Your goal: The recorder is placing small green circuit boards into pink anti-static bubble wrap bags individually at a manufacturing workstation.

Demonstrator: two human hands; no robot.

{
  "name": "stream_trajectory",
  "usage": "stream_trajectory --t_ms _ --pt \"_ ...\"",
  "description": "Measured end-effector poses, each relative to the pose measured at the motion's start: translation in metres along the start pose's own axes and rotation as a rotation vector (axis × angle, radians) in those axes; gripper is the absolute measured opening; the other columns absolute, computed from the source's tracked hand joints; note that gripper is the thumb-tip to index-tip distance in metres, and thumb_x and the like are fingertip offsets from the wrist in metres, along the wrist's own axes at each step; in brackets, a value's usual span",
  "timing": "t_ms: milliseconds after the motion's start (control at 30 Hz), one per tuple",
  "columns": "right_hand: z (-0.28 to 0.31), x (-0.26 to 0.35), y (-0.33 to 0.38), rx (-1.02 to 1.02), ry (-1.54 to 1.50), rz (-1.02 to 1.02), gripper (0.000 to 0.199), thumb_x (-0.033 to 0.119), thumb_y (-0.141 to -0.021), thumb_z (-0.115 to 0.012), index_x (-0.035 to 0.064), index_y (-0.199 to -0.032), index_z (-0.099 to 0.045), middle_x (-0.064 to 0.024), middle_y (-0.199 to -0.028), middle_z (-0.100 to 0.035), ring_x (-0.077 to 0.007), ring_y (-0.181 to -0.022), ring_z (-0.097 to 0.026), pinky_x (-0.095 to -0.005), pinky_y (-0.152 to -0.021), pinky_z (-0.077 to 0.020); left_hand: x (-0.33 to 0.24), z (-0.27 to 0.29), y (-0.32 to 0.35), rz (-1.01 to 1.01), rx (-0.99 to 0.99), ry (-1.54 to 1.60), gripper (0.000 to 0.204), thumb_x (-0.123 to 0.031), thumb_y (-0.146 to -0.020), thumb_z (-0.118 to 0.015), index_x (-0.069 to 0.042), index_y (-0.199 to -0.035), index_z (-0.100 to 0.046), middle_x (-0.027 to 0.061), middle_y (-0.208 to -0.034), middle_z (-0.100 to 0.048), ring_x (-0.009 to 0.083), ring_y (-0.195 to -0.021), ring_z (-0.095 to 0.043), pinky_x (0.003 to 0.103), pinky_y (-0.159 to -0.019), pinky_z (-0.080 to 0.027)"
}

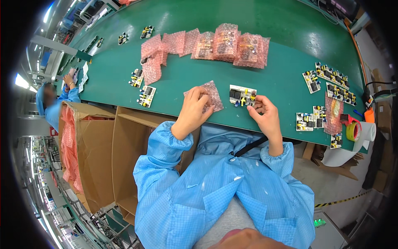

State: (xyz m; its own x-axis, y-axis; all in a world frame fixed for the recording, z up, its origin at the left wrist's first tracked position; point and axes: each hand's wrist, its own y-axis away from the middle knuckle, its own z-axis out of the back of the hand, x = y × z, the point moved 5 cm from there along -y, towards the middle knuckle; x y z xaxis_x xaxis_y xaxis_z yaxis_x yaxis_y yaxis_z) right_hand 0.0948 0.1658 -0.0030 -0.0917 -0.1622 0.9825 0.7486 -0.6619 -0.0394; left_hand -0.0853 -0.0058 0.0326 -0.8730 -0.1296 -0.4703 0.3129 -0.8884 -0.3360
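A circuit board is sitting by the bench's near edge, right hand pinching its right end.
That hold is probably sparing the crowded components. Alongside, the left hand is curling over a bubble-wrap pouch, perhaps steadying it; I cannot tell whether its fingers are gripping. Pink pouches are lying toward the far edge, seemingly clear of the arms.
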Motion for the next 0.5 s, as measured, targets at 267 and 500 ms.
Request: stream_trajectory --t_ms 267,500 --pt "0.019 -0.015 0.009 -0.070 -0.191 -0.152 0.052 0.002 -0.088 -0.072 -0.0090 -0.134 -0.052 -0.0058 -0.091 -0.067 -0.0067 -0.074 -0.061 -0.0198 -0.062 -0.0496 -0.027 -0.011 -0.008 -0.157 -0.029 -0.030 0.037 -0.005 -0.075 -0.072 -0.003 -0.111 -0.064 0.0156 -0.110 -0.057 0.0353 -0.106 -0.056 0.045 -0.091 -0.047" --pt "0.022 -0.008 0.004 0.042 -0.067 -0.209 0.038 0.004 -0.087 -0.072 -0.0055 -0.121 -0.058 -0.0053 -0.094 -0.069 -0.0049 -0.072 -0.058 -0.0200 -0.061 -0.0479 -0.025 -0.021 -0.011 -0.021 -0.087 0.046 0.023 -0.002 -0.078 -0.071 -0.002 -0.101 -0.067 0.0124 -0.102 -0.061 0.0331 -0.098 -0.059 0.041 -0.085 -0.049"
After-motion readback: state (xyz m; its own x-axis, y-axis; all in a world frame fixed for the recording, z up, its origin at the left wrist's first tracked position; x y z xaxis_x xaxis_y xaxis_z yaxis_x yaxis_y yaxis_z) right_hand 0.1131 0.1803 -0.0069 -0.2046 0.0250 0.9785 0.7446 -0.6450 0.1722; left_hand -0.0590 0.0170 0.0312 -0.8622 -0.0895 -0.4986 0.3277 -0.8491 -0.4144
